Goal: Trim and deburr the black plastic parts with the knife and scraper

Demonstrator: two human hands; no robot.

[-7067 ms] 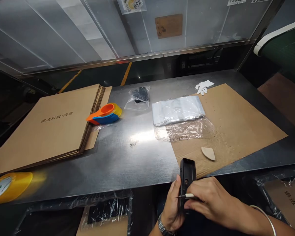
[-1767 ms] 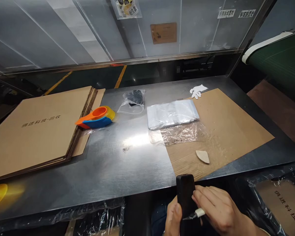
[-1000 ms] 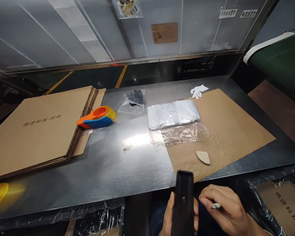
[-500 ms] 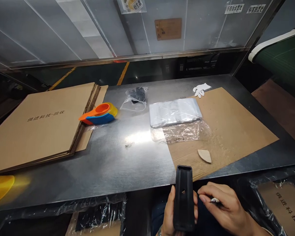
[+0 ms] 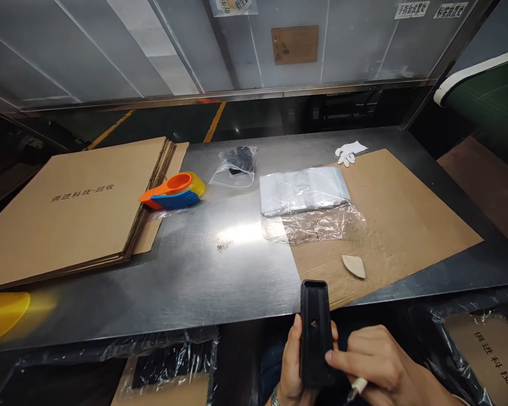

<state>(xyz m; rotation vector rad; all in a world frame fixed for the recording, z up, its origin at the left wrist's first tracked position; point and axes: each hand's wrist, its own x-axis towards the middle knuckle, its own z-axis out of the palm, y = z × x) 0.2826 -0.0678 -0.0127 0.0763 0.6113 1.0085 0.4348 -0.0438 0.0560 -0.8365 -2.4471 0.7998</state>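
Note:
My left hand (image 5: 293, 361) is closed around a long black rectangular shell (image 5: 315, 338), hollow side toward me, with a small hole near its middle. The shell is tilted up at the table's front edge. My right hand (image 5: 379, 363) has its index fingertip on the shell's lower right rim. Its other fingers are curled round a slim tool (image 5: 358, 385) with a whitish part and a dark end pointing down; its exact kind is not clear. Beyond the shell, a beige wedge-shaped piece (image 5: 354, 267) lies on a flat cardboard sheet (image 5: 410, 220).
A stack of cardboard (image 5: 80, 220) and an orange, blue and yellow tape dispenser (image 5: 175, 190) are at left. Clear plastic bags (image 5: 305, 192) lie mid-table, with a bagged black item (image 5: 241, 160) and a white glove (image 5: 350, 152) behind. Plastic-lined boxes stand below the front edge.
My right hand has moved left to the shell, its index finger now touching the rim. The slim tool has swung lower and shows more. The view has shifted slightly.

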